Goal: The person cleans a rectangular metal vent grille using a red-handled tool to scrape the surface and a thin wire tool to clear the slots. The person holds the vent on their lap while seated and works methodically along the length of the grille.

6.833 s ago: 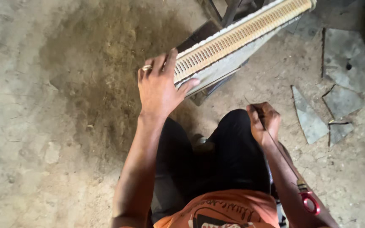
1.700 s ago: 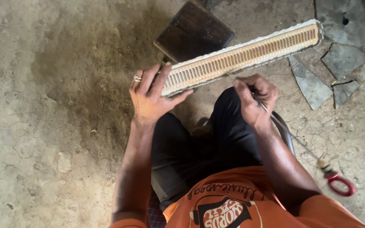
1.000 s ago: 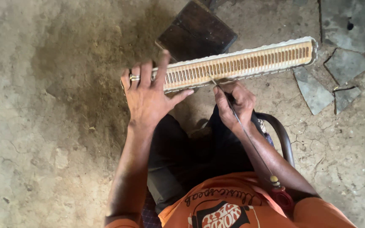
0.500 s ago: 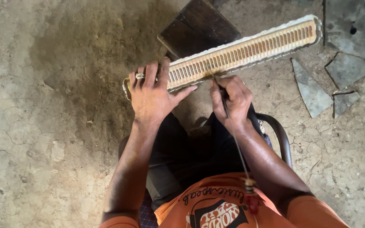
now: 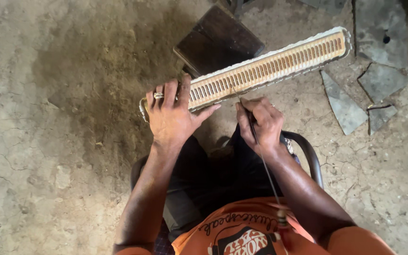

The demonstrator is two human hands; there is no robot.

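A long narrow radiator core (image 5: 279, 63) with rows of small slots in its tan end plate lies across in front of me, tilted up to the right. My left hand (image 5: 171, 115) grips its left end, a ring on one finger. My right hand (image 5: 260, 123) pinches a thin metal rod (image 5: 260, 156) whose tip rests on the slotted plate near its middle. The rod runs back toward my chest and ends in a red handle (image 5: 282, 222).
I sit on a seat with a curved dark metal frame (image 5: 310, 153) over a dirt floor. A dark wooden block (image 5: 216, 40) lies behind the core. Broken grey slabs (image 5: 343, 106) are scattered at the right.
My left hand has shifted left to the core's end. My right hand has brought the rod from beside my knee up to the slotted plate. The core now lies flatter.
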